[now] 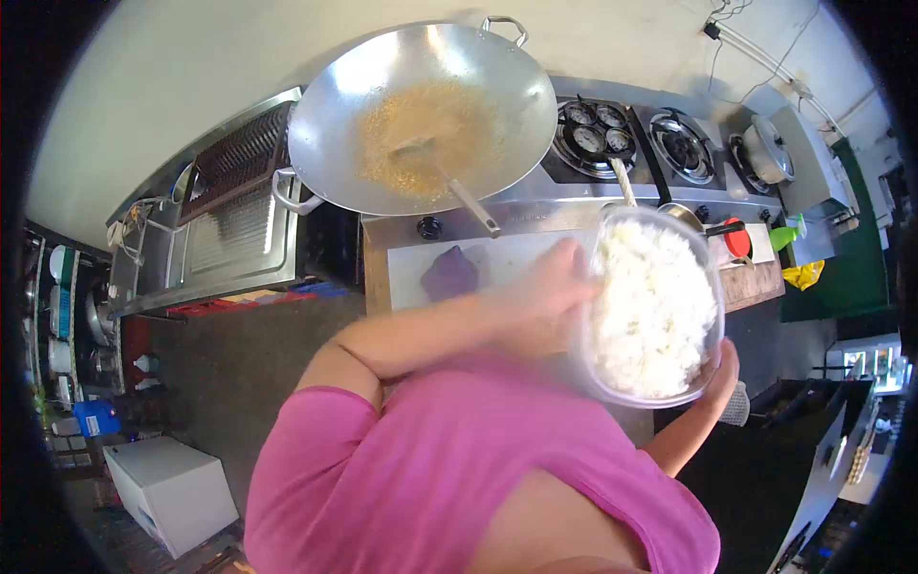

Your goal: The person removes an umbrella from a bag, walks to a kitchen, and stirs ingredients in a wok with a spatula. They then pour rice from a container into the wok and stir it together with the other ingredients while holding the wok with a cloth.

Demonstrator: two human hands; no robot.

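Note:
A clear plastic container [585, 368] filled with white rice [655, 306] is held up in front of my chest, to the right. My right hand [722, 373] grips its lower right side. At its left wall is my left hand [559, 287], closed at the rim and somewhat blurred; part of its fingers is hidden. Beyond my left forearm, a large metal wok [325, 124] sits on the stove, with small golden-brown bits of food [421, 110] spread over its bottom. A metal spatula [464, 201] rests in it, handle over the near edge.
A purple cloth [449, 275] lies on the white surface before the wok. Burners [593, 134] and a lidded pot [768, 148] stand to the right. Near them are a red lid [736, 237], a green bottle [786, 232] and a small pan. A metal drainboard [239, 234] is at left.

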